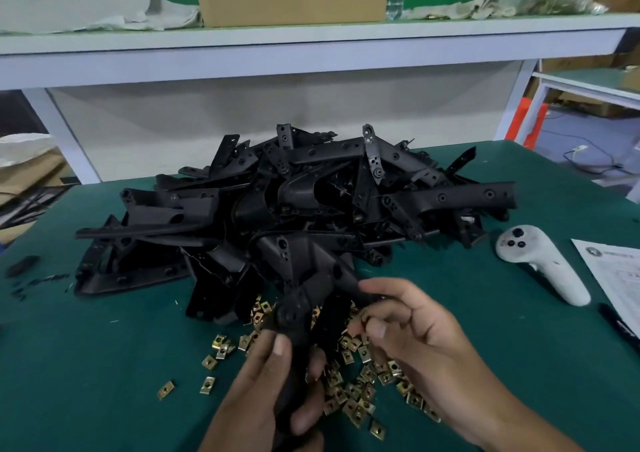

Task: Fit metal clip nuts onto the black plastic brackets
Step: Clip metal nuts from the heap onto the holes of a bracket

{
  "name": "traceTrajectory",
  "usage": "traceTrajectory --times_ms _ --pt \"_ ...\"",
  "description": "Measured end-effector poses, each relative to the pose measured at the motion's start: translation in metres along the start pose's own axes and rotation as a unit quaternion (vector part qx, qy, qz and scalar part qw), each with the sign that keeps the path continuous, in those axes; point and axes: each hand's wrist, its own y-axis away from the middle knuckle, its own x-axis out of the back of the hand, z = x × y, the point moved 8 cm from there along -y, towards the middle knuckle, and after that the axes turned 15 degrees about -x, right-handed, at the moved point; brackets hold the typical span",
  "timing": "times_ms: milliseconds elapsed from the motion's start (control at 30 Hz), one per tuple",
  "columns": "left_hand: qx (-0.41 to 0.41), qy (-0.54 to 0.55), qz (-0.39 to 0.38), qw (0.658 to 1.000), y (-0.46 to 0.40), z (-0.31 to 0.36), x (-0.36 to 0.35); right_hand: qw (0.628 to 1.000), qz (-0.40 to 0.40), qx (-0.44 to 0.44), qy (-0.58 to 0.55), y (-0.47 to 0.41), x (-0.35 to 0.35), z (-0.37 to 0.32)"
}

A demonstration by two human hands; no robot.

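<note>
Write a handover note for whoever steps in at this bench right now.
Left hand grips a black bracket upright over the loose clip nuts.
Right hand steadies the bracket's upper arm and pinches one clip nut at its fingertips.
Bracket pile sits behind on the green table.
Done: nut picked.
Left: push it on, then do the pile.
</note>
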Motion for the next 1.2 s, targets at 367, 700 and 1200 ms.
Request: traceTrajectory --times_ms 367,700,1200 --pt "0.071 -0.111 -0.048 0.99 0.011 -0.02 0.005 0.998 0.064 0.027 0.009 -0.002 0.016 -0.002" --pt "-0.095 -0.517 -0.082 0.847 0.01 0.009 0.019 0.999 0.021 0.017 0.017 0.003 0.003 -0.005" --pt "-0.144 -0.694 -0.188 0.68 0.014 0.003 -0.001 0.995 0.006 -0.009 0.101 0.009 -0.009 -0.004"
